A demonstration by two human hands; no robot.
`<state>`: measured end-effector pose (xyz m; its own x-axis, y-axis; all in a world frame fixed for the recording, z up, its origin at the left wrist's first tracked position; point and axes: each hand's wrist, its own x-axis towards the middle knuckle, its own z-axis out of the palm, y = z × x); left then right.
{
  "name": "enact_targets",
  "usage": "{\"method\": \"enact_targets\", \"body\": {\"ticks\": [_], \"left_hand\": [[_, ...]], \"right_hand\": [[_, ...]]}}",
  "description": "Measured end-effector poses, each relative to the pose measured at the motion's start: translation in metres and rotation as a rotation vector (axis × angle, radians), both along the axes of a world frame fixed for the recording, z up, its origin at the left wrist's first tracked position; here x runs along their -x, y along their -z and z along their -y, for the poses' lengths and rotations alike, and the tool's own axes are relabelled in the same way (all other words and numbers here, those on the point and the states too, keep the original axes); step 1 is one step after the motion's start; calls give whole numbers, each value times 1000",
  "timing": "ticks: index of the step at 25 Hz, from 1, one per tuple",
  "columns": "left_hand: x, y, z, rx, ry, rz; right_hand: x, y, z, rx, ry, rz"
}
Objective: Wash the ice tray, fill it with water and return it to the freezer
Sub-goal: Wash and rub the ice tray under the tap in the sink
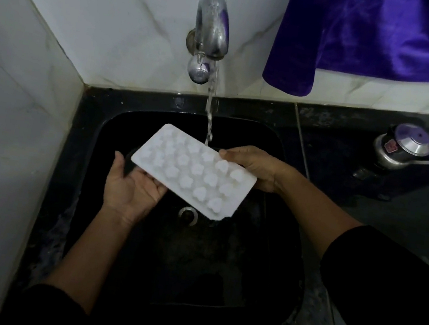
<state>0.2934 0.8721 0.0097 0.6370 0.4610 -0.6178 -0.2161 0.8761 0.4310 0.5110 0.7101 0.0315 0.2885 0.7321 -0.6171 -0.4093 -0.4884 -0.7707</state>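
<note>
Ice tray point(193, 170) is gripped by right hand point(256, 168); borne on flat-palmed left hand point(132, 192); held at running tap point(213, 24)

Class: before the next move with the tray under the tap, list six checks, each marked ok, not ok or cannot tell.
1. Tap running: ok.
2. Tray over the sink: ok.
3. Right hand grips tray's end: ok.
4. Left hand supports tray from below: ok.
5. Stream hits tray's middle: not ok, lands at far edge.
6. Tray clean: cannot tell.
</note>
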Motion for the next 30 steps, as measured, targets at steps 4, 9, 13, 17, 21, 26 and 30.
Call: {"method": "enact_targets", "body": {"ticks": [4,9,13,17,21,26,30], "left_hand": [[-30,5,45,-259,161,-105],[-42,16,34,-303,28,-257],[-51,10,33,-271,116,-243],[-42,-2,45,-353,282,-261],[-30,4,28,-371,188,-217],[-24,-6,34,-424,234,-220],[-16,-8,48,-472,308,-201]], "right_hand": [[27,16,-16,12,263,117],[56,6,-17,103,37,244],[34,1,-29,222,7,278],[14,9,-49,362,30,335],[31,14,-61,284,86,291],[26,23,-69,309,101,338],[18,25,-69,343,320,193]]}}
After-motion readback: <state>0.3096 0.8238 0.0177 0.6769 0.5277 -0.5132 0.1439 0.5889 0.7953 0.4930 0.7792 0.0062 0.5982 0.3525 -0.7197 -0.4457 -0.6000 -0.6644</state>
